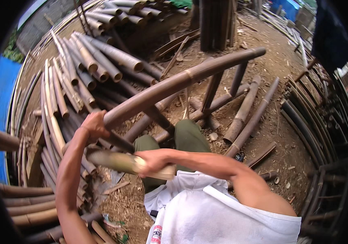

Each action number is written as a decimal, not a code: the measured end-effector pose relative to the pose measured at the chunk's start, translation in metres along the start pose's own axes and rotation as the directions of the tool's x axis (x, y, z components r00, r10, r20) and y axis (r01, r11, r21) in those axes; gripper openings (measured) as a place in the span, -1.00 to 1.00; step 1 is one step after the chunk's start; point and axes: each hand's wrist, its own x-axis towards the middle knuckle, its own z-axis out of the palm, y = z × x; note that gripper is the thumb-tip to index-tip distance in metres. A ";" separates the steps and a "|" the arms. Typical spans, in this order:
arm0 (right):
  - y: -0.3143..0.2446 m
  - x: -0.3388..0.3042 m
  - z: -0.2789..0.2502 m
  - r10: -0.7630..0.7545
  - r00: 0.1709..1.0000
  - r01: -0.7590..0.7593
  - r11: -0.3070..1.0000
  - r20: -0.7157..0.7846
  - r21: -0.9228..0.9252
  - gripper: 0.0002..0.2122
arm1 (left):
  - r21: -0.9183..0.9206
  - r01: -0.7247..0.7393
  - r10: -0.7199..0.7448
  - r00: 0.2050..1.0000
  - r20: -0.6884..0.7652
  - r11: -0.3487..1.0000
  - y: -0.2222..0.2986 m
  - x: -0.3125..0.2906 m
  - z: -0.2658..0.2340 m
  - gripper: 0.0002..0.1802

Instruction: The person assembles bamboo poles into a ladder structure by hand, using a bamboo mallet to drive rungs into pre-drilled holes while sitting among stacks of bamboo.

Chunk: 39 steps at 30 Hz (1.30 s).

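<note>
A dark brown bamboo frame, two thick poles joined by short rungs like a ladder, stands tilted before me and across my knees. My left hand is closed round the near end of its upper pole. My right hand grips a short, thick greenish-tan bamboo piece, held crosswise just below that pole end. Motion smears the piece's left end, close to a lower rung; I cannot tell whether they touch.
Many cut bamboo poles lie stacked at the far left, with more poles at the lower left. Loose bamboo lengths rest on the chip-strewn dirt right of the frame. Split dark bamboo strips line the right side. A dark post stands ahead.
</note>
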 end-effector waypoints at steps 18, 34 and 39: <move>0.195 -0.429 -0.083 0.377 -0.086 -0.379 0.844 -0.922 0.380 -0.04 | -0.125 -0.019 0.034 0.991 0.126 0.992 0.087 0.020 -0.022 0.17; 0.199 -0.370 -0.343 0.009 -0.084 -0.993 0.085 -0.996 0.085 -0.46 | -0.013 -0.147 0.145 0.985 -0.090 0.989 0.210 0.160 0.003 -0.38; 0.219 -0.362 -0.331 0.091 0.025 -1.000 0.014 -0.996 -0.024 -0.43 | -0.024 -0.155 0.153 0.987 -0.053 0.988 0.198 0.169 0.003 -0.35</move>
